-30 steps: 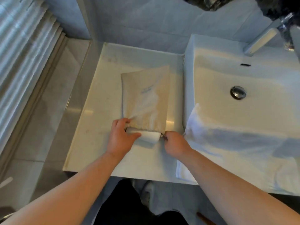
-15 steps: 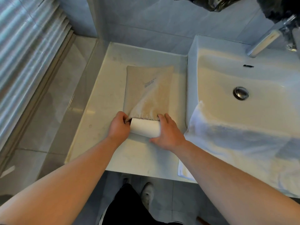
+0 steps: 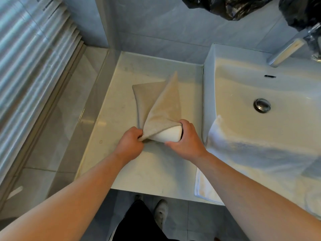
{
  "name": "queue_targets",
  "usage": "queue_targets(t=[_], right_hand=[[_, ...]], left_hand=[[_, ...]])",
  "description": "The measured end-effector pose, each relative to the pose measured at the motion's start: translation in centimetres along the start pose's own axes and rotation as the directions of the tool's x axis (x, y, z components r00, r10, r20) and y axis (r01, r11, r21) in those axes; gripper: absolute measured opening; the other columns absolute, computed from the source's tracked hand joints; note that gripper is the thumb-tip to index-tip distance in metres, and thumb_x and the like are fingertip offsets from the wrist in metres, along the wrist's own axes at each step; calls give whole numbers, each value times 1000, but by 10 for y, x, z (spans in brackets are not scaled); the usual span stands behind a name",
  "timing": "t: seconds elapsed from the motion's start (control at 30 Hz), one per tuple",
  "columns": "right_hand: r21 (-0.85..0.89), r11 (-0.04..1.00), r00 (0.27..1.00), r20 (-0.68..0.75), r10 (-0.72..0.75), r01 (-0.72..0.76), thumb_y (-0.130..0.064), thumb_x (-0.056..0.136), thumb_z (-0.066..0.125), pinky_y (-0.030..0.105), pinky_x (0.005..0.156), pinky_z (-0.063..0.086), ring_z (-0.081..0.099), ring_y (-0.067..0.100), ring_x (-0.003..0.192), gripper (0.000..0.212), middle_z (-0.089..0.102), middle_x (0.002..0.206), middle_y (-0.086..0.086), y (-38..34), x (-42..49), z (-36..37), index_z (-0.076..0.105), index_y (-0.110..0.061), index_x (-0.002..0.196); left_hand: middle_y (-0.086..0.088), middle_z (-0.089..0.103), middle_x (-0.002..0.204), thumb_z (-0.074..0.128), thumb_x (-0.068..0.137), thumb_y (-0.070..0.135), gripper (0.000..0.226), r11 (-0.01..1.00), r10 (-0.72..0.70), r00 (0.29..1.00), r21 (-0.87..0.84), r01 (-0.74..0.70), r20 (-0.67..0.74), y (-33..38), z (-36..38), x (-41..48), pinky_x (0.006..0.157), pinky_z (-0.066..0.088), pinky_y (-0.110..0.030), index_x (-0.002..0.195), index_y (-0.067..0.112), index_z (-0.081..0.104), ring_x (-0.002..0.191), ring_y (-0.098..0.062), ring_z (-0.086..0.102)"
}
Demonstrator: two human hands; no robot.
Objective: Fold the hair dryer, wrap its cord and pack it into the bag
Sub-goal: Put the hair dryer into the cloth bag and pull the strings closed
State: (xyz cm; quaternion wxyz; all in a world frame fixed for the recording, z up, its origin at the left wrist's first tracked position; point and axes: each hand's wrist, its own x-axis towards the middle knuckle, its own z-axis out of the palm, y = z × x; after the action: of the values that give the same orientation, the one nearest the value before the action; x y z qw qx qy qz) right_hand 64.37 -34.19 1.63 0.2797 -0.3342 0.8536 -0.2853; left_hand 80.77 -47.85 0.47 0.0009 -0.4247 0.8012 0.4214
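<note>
A beige cloth bag (image 3: 161,103) lies on the white counter (image 3: 121,162), its right side lifted and twisted into a peak. The white hair dryer (image 3: 169,135) sticks out of the bag's mouth, most of it hidden inside the cloth. My left hand (image 3: 130,144) pinches the bag's mouth edge at the left. My right hand (image 3: 186,139) grips the exposed end of the dryer, fingers curled round it. The cord is hidden from view.
A white sink basin (image 3: 260,105) with a metal drain (image 3: 262,105) stands to the right, a chrome faucet (image 3: 288,49) above it. A white towel (image 3: 234,153) hangs over the basin's front edge. Black plastic bags (image 3: 234,6) hang at the top. Floor lies left.
The bag's right side has risen off the counter and twisted up. My right hand has shifted from resting on the dryer to gripping its end; both hands moved slightly right.
</note>
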Motion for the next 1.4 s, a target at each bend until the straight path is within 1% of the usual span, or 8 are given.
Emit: queue_targets(t=[0.23,0.33,0.43,0.53,0.77,1.0,1.27,1.4], right_hand=[[44,997,998,-19,60,-59,-42,58,85,36,94,48,53,22,112,91,49,126,4,7,14,19,36,-26,132],[131,988,996,-29,81,-77,-36,60,86,34,92,49,58,18,107,86,58,120,1,11,13,21,40,-25,132],[201,973,991,-55,125,-112,-31,66,85,27,77,49,64,15,86,64,64,98,-2,17,9,17,50,-21,118],[186,978,993,-62,104,-91,-28,73,78,32,71,48,60,20,77,30,63,84,0,23,9,14,57,-18,93],[94,992,992,-78,97,-90,-21,82,68,35,59,43,55,30,67,22,62,71,13,24,13,6,52,-16,69],[42,994,991,-90,103,-100,-24,87,65,29,55,36,47,19,63,20,52,65,-3,23,4,4,53,-13,75],[93,981,981,-86,176,-168,-23,85,66,21,56,38,51,10,65,11,56,69,-10,17,5,8,57,-17,82],[72,982,983,-50,176,-173,-22,87,64,27,54,35,44,14,61,17,50,67,-4,10,6,7,52,-12,79]], left_hand=[[2,44,64,52,73,2,22,997,-20,999,-76,17,-37,7,5,-8,53,34,-31,67,20,42,64,-22,45],[-3,54,98,70,73,35,55,963,137,978,254,-94,-155,6,9,-6,83,45,-38,122,24,49,94,-26,50],[-8,47,135,70,68,60,87,780,408,913,523,-343,-9,23,16,13,107,30,-44,144,30,39,126,-31,40],[-1,46,142,61,76,63,73,652,450,876,607,-453,171,37,21,34,113,22,-44,140,32,44,131,-27,39],[-2,58,119,69,75,54,61,682,466,883,618,-391,44,40,20,49,103,32,-42,124,21,56,115,-29,50],[-10,55,94,73,56,13,43,695,483,872,637,-333,-72,46,23,58,82,37,-39,96,10,57,86,-32,50],[-14,56,132,80,61,29,71,588,605,794,640,-494,57,19,19,60,113,24,-50,128,17,59,126,-35,48],[-11,62,105,80,53,21,55,588,602,798,685,-430,-16,25,15,76,96,40,-46,104,11,61,99,-35,57]])
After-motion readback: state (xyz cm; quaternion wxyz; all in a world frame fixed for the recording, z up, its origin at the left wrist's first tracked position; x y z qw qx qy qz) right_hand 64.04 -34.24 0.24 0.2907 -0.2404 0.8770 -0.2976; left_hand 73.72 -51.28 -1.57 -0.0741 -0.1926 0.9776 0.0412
